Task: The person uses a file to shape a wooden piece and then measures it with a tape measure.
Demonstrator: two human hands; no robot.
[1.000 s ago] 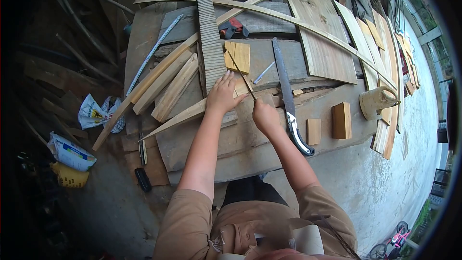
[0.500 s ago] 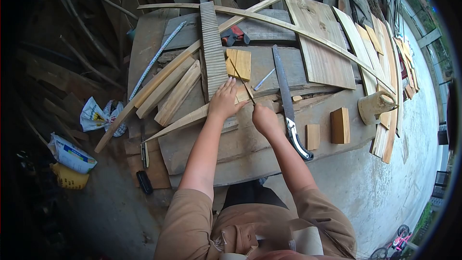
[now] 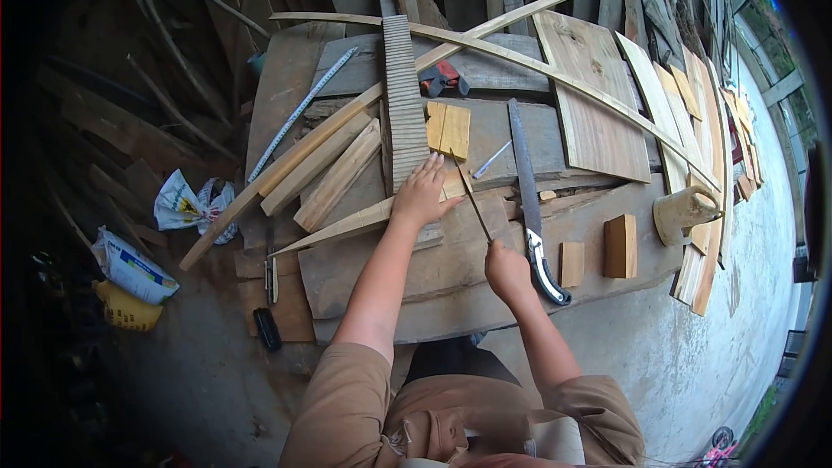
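Note:
My left hand [image 3: 421,193] lies flat on a long, tapering light wood strip [image 3: 342,228], its fingers stretched forward and thumb out to the side. In my right hand [image 3: 508,272] is a thin dark file [image 3: 475,206], gripped at its near end, with its tip by the strip's wide end. Just beyond sits a yellowish wood block [image 3: 448,132] with a dark line across it. A long board with many crosswise grooves [image 3: 406,95] stretches away past my left fingertips. To the right lie a pen [image 3: 492,159] and a handsaw [image 3: 526,178] with a black-and-white handle.
Small wood blocks [image 3: 620,246] and a beige container [image 3: 679,215] stand at the right of the plank worktop [image 3: 364,282]. Long battens [image 3: 563,78] cross at the back. A tape measure [image 3: 301,113], red-and-black tool [image 3: 443,78] and utility knife [image 3: 271,273] also lie there.
My right hand has drawn the file back toward me, away from my left hand. My left hand stays on the strip. The whole view has shifted slightly.

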